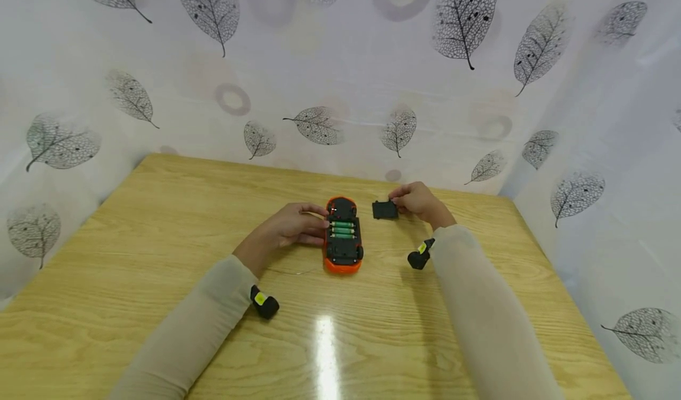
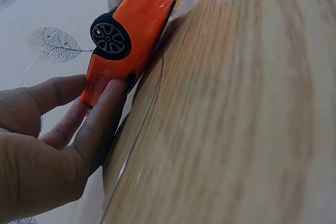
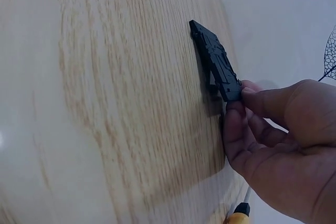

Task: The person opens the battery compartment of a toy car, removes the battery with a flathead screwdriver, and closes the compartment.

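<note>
An orange toy car (image 1: 343, 267) lies upside down on the table, its black underside up. Several green batteries (image 1: 342, 230) sit side by side in its uncovered battery compartment. My left hand (image 1: 289, 225) rests its extended fingers against the car's left side; in the left wrist view those fingers (image 2: 97, 116) touch the orange body by a wheel (image 2: 110, 39). To the right of the car, my right hand (image 1: 420, 202) pinches one edge of a black battery cover (image 1: 385, 210) between thumb and fingertips. The right wrist view shows the cover (image 3: 215, 59) tilted just above the wood.
A thin wire-like strand (image 1: 298, 272) lies on the wooden table (image 1: 213, 341), left of the car. A yellow-handled screwdriver (image 3: 239, 217) shows partly at the bottom of the right wrist view. Leaf-print cloth (image 1: 330, 69) hangs behind the table and along its sides.
</note>
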`<state>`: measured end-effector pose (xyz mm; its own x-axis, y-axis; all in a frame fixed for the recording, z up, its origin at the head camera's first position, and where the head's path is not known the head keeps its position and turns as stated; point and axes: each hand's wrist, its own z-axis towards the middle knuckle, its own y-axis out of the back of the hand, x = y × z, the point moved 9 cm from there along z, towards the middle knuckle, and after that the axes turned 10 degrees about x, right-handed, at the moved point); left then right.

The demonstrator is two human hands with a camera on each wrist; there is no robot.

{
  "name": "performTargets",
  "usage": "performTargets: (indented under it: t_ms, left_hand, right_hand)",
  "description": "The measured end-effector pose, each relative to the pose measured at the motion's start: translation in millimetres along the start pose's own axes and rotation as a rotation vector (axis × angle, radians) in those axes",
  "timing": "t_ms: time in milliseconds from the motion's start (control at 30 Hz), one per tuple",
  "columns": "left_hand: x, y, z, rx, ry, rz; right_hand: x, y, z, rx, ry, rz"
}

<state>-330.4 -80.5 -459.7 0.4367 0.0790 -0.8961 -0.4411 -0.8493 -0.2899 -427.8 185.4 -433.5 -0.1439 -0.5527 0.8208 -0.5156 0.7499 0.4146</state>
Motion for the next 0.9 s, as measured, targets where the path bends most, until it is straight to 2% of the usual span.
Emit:
performTargets:
  t_ms: [500,667,900]
  left_hand:
    - [-1.9,-0.4,-0.5,-0.002,-0.002,0.017]
    - [-0.9,0.0,-0.5,-0.005,-0.003,0.019]
    - [-0.8,-0.5,-1.0,-0.009,-0.003,0.022]
  right_hand:
    - [-1,5,-9,-0.007,-0.004,-0.057]
    - [5,3,-17,0.022,0.034,-0.018]
    - [11,2,-27,0.03,0.061,-0.041]
